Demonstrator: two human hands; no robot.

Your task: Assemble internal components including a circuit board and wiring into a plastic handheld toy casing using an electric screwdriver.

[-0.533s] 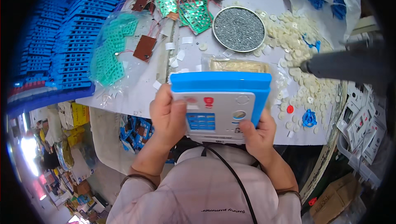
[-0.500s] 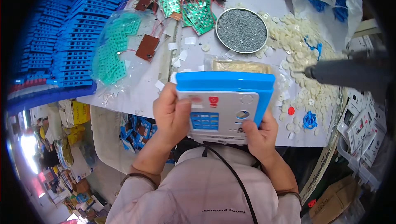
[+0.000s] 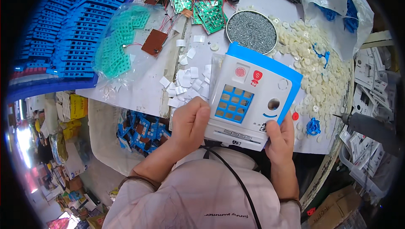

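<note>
A white-and-blue toy money box housing (image 3: 263, 102) is tilted in front of my chest, its printed face toward me. Its blue keypad grid (image 3: 234, 103) has open square holes, with a round hole to the right. My right hand (image 3: 280, 140) grips the lower right side, thumb on the white face and fingers behind the edge. My left hand (image 3: 190, 124) is closed at the lower left edge; its fingertips are partly hidden. Small white paper pieces (image 3: 184, 79) lie beyond my left hand.
A round tin of small metal screws (image 3: 252, 30) stands behind the housing. Pale plastic discs (image 3: 314, 60) spread at right, near a dark power screwdriver (image 3: 367, 125). Green circuit boards (image 3: 209, 16) and wires lie at the back. Blue plastic frames (image 3: 76, 35) are stacked at left.
The housing has turned clockwise and tipped so its face shows more fully. My left thumb has come off its face, and my left hand sits at the lower left edge. The screwdriver has swung lower right.
</note>
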